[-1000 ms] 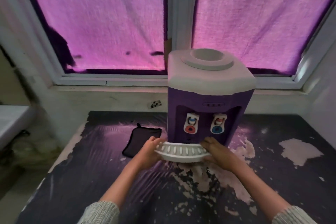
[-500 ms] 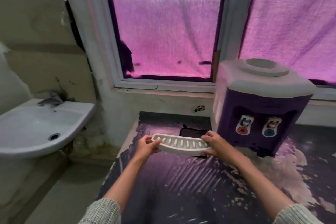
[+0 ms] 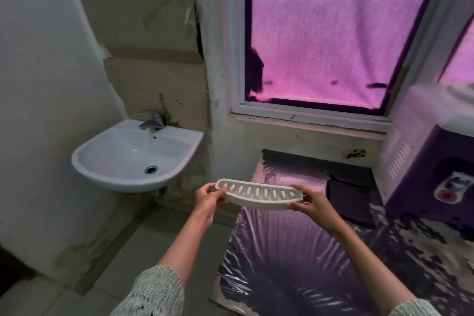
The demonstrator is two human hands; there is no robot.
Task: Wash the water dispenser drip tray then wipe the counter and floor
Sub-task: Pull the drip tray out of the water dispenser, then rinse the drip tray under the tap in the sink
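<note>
Drip tray [image 3: 259,194] held level in the air, left hand [image 3: 208,199] and right hand [image 3: 311,203] gripping its ends, between sink [image 3: 133,155] and tabletop [image 3: 295,251].

Counted: one tray [image 3: 259,194], gripped at both ends. Two hands, left hand [image 3: 208,199] and right hand [image 3: 311,204]. One sink [image 3: 133,156], one tap [image 3: 152,122], one drain [image 3: 150,169]. One dispenser [image 3: 431,161]. One dark cloth [image 3: 350,199] on one surface [image 3: 295,251]. Two sleeves.

single head view, looking forward and down, hands close, sink [image 3: 133,159] left
</note>
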